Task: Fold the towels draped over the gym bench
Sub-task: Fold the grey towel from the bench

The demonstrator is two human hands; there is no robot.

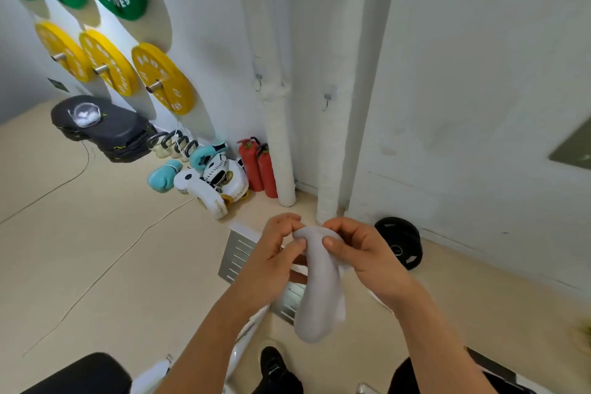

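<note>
Pinching the top edge, the left hand (pixel 278 246) grips the pale towel (pixel 318 291) from one side, right hand (pixel 358 249) clamped on the other; it hangs bunched between and below them, off the bench (pixel 80 374), folding barely begun.

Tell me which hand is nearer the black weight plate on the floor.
Right. The right hand is just left of the black weight plate; the left hand is farther left, beyond the towel.

White walls (pixel 479 73), beige floor (pixel 96 249), wall-mounted green and yellow weight plates (pixel 163 78).
</note>
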